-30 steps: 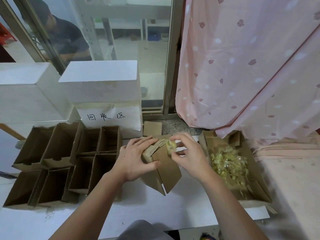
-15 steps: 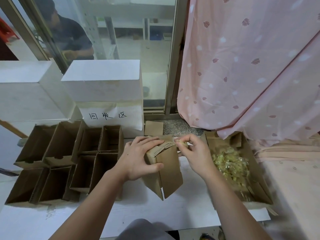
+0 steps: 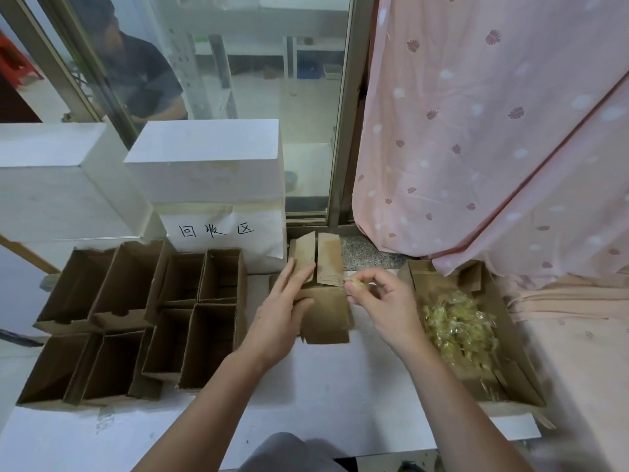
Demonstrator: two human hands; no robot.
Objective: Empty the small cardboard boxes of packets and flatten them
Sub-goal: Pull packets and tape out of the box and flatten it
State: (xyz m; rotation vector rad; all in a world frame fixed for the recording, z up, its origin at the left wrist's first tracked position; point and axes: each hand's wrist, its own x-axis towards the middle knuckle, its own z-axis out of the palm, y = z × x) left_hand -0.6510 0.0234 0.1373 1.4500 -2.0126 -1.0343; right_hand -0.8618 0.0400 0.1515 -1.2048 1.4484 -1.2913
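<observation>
A small brown cardboard box (image 3: 325,310) lies on the white table in the middle, its top flaps standing up at the far end. My left hand (image 3: 284,308) grips the box on its left side, fingers reaching up to the left flap. My right hand (image 3: 383,301), just right of the box, pinches a yellowish clear packet (image 3: 355,284) at the box's open corner. To the right stands a wide cardboard tray (image 3: 520,376) holding a heap of yellow packets (image 3: 456,327).
Several open, upright small cardboard boxes (image 3: 136,318) stand in rows on the left. Behind them are two white blocks (image 3: 207,161), one with a handwritten paper label. A pink curtain (image 3: 493,131) hangs at the right. A person sits beyond the glass (image 3: 143,80).
The box has been laid flatter and its top flaps now stand open. My right hand has pulled back to the right with a packet pinched in it.
</observation>
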